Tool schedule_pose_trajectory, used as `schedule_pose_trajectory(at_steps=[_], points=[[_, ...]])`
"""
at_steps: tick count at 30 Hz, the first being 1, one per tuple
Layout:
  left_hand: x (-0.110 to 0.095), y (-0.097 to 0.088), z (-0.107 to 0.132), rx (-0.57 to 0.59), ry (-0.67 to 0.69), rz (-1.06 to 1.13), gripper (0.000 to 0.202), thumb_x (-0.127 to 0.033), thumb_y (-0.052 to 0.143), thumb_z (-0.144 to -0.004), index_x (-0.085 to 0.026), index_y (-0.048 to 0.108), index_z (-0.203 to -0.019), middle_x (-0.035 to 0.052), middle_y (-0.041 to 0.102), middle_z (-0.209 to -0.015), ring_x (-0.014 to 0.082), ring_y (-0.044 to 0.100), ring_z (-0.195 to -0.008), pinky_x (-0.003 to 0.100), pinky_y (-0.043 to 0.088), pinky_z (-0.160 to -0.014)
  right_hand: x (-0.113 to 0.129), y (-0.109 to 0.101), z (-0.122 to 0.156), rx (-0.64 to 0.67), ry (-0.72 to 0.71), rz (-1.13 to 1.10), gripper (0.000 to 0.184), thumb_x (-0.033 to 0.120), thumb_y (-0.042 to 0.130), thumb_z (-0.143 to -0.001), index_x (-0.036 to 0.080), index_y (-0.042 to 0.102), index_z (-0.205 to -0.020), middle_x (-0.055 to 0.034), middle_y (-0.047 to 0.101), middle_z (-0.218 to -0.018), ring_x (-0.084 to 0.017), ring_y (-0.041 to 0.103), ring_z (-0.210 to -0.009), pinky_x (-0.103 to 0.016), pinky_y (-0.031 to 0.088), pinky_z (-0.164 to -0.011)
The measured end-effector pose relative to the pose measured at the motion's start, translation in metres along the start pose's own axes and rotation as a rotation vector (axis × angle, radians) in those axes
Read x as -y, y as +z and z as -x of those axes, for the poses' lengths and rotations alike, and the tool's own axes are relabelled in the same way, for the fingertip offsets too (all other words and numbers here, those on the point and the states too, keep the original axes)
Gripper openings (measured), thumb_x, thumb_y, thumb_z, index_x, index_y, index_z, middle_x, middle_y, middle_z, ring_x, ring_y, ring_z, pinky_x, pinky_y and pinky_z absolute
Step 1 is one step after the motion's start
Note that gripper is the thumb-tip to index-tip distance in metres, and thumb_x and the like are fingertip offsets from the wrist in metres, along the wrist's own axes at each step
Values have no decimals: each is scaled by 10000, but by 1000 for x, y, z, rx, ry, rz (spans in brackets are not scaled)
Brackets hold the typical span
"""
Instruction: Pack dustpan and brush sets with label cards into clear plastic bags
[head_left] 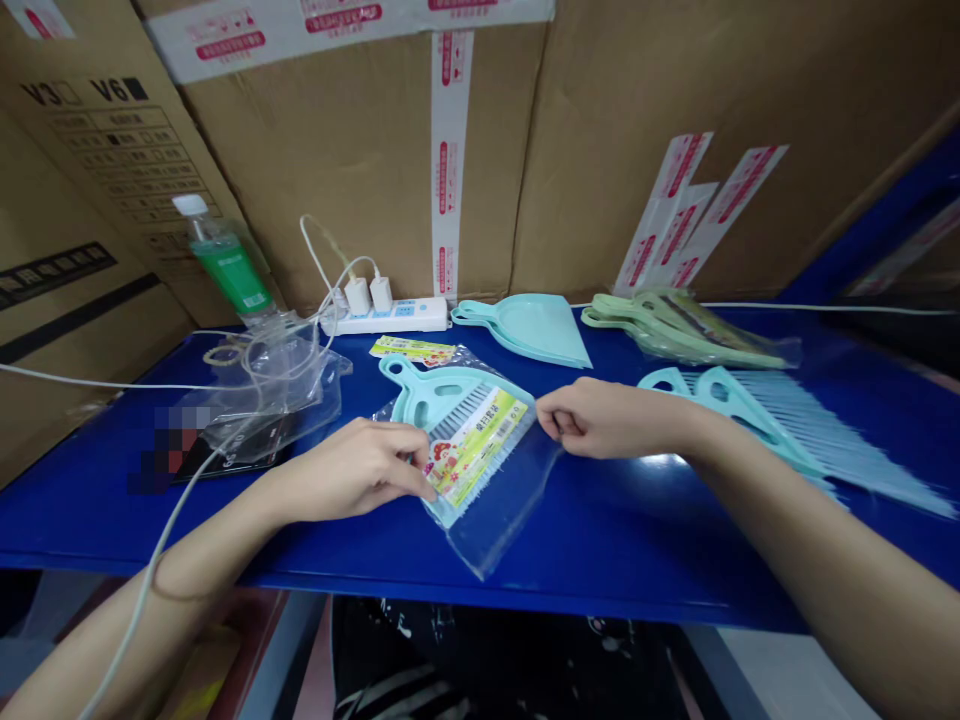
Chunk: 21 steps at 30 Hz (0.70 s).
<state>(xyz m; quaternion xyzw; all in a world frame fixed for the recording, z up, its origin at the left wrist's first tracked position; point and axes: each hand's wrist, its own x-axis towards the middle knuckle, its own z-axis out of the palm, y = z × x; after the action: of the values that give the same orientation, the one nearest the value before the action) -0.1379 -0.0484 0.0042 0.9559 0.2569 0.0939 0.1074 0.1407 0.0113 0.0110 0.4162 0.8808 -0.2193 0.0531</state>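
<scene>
In front of me on the blue table lies a clear plastic bag (491,535) with a light blue dustpan (405,372) inside. A matching brush (459,412) rests in the pan, and a yellow-green printed card (480,440) covers part of it. My left hand (379,465) pinches the left side of the bag by the card's lower corner. On the opposite side, my right hand (592,420) is closed on the bag's edge, its fingertips curled under and partly hidden. The bag's lower end spreads flat toward me.
Behind the bag are another printed card (412,350), a loose blue dustpan (536,325) and a bagged green set (682,325). Loose blue brushes (810,430) lie at right. At left are crumpled plastic bags (285,370), a bottle (232,265), white cables and a power strip (405,315). Cardboard boxes (337,150) wall the back.
</scene>
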Motion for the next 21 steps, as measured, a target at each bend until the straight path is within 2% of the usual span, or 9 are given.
schedule_pose_trajectory(at_steps=[4,7,8,10,12,14,16,19,21], points=[[2,-4,1,-21,-38,-26,352,-143,382,-927,-244,706,-832,16,611,-803,109,574,-704,222,431,-657,1,-6,11,226,-124,-69,180,43,505,-622,216,533,-665,54,556,-531,-109,518,-504,-220,367,-504],[3,-6,1,-22,-65,-45,392,-112,344,-916,-230,703,-814,21,612,-813,115,581,-724,223,429,-642,7,-11,16,338,-129,-191,69,182,530,-739,210,525,-676,49,532,-524,-105,502,-486,-218,373,-489],[3,-7,1,-20,-74,-44,397,-109,337,-913,-227,703,-812,22,613,-816,115,580,-720,223,430,-635,9,-12,16,338,-124,-231,116,237,515,-781,210,512,-668,48,515,-515,-104,492,-474,-220,370,-482],[3,-7,2,-25,-86,-34,391,-111,338,-909,-221,699,-808,23,611,-816,115,576,-712,223,434,-628,10,-12,15,256,-139,-255,185,304,501,-819,212,493,-659,54,472,-500,-103,460,-458,-225,350,-475],[5,-6,2,-34,-82,-17,374,-99,348,-898,-212,691,-802,22,609,-821,116,576,-727,222,441,-640,10,-11,13,103,-189,-191,158,317,550,-800,210,509,-692,63,434,-517,-105,429,-474,-231,325,-490],[6,-5,3,-43,-71,-3,352,-73,361,-878,-202,676,-790,19,605,-828,116,575,-748,221,445,-658,9,-7,10,5,-230,-104,126,310,606,-766,207,534,-750,62,421,-558,-111,421,-509,-238,316,-518],[7,-4,4,-39,-85,-3,333,-38,371,-844,-194,659,-783,18,595,-835,120,568,-759,225,447,-671,9,-3,7,-24,-246,-39,127,292,627,-753,204,543,-787,50,436,-604,-120,431,-549,-244,318,-546],[6,-5,4,-25,-153,-38,324,0,370,-787,-187,635,-776,24,575,-854,137,555,-785,246,452,-693,13,2,5,-42,-267,24,69,210,579,-771,197,521,-735,36,455,-629,-115,420,-561,-249,310,-566],[5,-6,4,-24,-200,-71,317,3,363,-772,-185,618,-761,27,564,-854,153,547,-810,265,455,-715,16,4,6,-40,-299,23,93,142,527,-766,195,500,-694,40,451,-610,-104,403,-540,-248,301,-560]])
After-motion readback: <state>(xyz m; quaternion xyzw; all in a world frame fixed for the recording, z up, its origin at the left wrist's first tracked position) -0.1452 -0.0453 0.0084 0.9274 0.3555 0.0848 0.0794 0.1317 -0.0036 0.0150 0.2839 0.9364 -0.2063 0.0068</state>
